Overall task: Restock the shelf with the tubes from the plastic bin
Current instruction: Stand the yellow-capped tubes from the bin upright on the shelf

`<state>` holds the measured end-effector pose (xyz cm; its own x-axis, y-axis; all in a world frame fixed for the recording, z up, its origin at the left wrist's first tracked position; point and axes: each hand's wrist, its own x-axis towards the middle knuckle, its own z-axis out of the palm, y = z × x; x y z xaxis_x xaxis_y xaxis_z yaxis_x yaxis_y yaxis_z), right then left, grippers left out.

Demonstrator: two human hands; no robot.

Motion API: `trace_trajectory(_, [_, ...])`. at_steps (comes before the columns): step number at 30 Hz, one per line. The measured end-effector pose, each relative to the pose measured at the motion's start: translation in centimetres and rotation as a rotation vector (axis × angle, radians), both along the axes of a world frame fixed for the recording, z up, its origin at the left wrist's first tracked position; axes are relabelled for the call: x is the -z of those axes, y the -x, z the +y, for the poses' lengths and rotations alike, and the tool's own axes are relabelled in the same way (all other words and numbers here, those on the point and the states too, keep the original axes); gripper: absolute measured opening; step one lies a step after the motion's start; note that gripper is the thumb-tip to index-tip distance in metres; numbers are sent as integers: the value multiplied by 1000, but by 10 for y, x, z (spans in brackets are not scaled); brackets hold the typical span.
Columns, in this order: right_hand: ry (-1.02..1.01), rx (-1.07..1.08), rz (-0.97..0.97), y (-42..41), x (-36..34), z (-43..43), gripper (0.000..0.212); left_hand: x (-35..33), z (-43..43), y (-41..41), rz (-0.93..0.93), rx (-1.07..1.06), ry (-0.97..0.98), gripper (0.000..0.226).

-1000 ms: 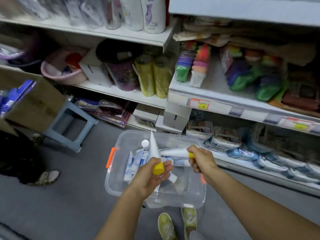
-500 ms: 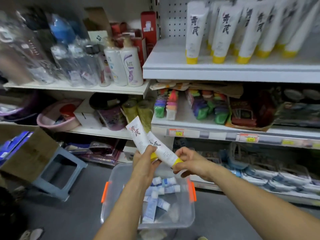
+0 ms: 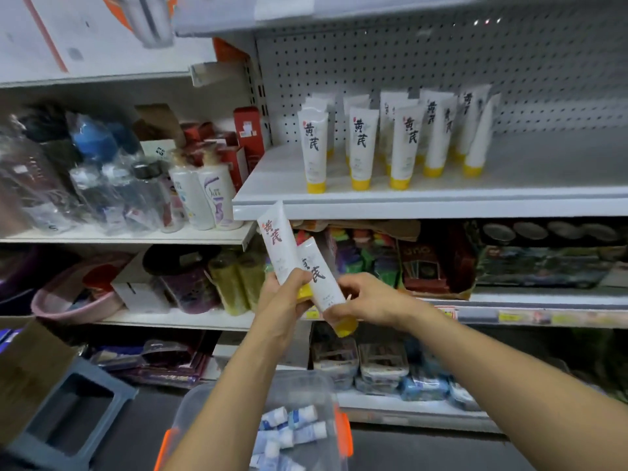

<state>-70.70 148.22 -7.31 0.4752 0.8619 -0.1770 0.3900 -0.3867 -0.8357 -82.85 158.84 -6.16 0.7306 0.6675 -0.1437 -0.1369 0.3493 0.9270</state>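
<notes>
My left hand (image 3: 287, 295) grips a white tube with a yellow cap (image 3: 277, 243), held upright with the cap down. My right hand (image 3: 362, 299) pinches a second identical tube (image 3: 319, 277) near its cap, leaning against the first. Both tubes sit just below the edge of the white shelf (image 3: 424, 202). On that shelf several matching tubes (image 3: 360, 147) stand cap-down in rows. The clear plastic bin (image 3: 306, 385) with orange latches lies on the floor under my arms and holds several blue-and-white tubes (image 3: 289, 430).
Left of the tube shelf is a lower shelf of bottles (image 3: 204, 195) and red boxes (image 3: 248, 137). Bare shelf space (image 3: 550, 164) lies right of the standing tubes. A grey plastic stool (image 3: 68, 419) and a cardboard box (image 3: 23, 372) stand at lower left.
My view has tilted up from the bin to the shelves. Both hands have risen with the two tubes toward the tube shelf, and the tubes now stand more upright.
</notes>
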Motion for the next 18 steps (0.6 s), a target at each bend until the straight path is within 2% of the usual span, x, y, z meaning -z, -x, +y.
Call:
trace_trajectory(3, [-119, 60, -41, -34, -28, -17, 42, -26, -13, -32, -67, 16, -22, 36])
trace_trajectory(6, [-294, 204, -90, -72, -49, -37, 49, -44, -25, -61, -66, -27, -9, 51])
trace_trajectory(9, [-402, 384, -154, -117, -67, -54, 41, -53, -36, -79, -55, -20, -67, 60])
trace_trajectory(11, [-421, 465, -223, -151, -78, -61, 43, -55, -42, -91, -30, -8, -123, 59])
trace_trajectory(14, [-399, 507, -305, -195, -90, -64, 49, -54, -48, -112, -25, -24, -161, 36])
trace_trajectory(18, [-268, 502, -420, -231, -90, -62, 40, -52, -58, -136, -1, -28, -201, 39])
